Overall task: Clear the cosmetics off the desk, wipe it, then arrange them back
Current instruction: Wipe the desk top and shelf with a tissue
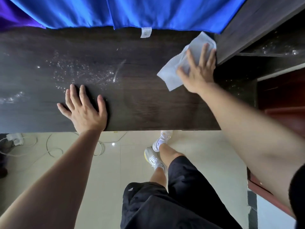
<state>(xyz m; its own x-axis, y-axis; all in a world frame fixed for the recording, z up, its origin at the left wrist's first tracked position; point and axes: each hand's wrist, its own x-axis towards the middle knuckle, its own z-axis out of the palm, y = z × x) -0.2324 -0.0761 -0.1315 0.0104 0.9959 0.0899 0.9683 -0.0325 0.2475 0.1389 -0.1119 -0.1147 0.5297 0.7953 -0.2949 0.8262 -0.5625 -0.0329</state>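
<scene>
The dark wooden desk (142, 100) runs across the view, bare of cosmetics. Water droplets and a wet streak (85, 71) glisten on its left half. My right hand (197, 71) lies flat with spread fingers on a white wipe (173, 70), pressing it to the desk's far right end, against a side panel. My left hand (84, 108) rests flat on the desk near the front edge, fingers straight, holding nothing.
A blue cloth (132, 12) with a white label hangs along the back of the desk. A dark upright panel (247, 30) and a lower shelf bound the right end. White cables (54, 149) and a power strip lie on the tiled floor.
</scene>
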